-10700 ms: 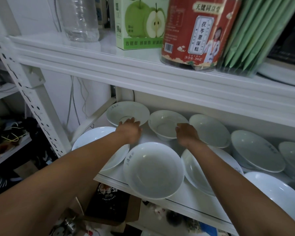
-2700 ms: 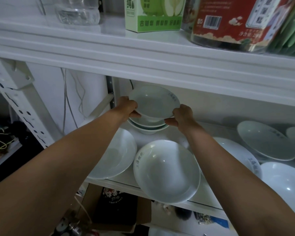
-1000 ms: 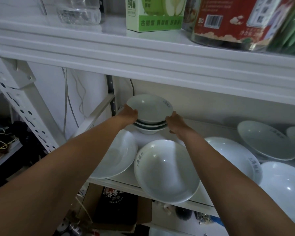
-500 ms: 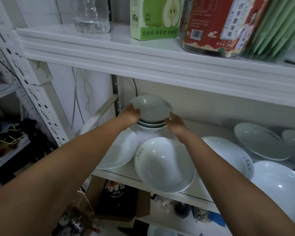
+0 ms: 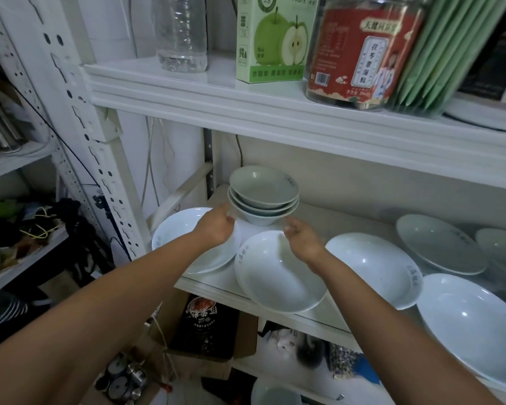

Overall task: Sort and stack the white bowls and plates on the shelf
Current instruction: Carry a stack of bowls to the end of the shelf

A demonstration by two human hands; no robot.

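Bowl stack (image 5: 263, 200) sits back-left on the shelf (image 5: 214, 287), just beyond both hands. Left hand (image 5: 216, 229) and right hand (image 5: 301, 241) are empty, grip loose and apart. Front plate (image 5: 275, 282) lies directly under right hand, left plate (image 5: 184, 223) under left; probably next

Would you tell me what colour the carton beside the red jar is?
The carton is light green, with a green fruit pictured; the head view shows it best.

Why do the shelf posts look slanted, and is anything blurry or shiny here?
Head view: the wide lens slants the perforated post and upper shelf; the left hand and right hand look slightly smeared; small glints dot the rightmost plate; the stacked bowls sit in dimmer shade beneath the shelf.
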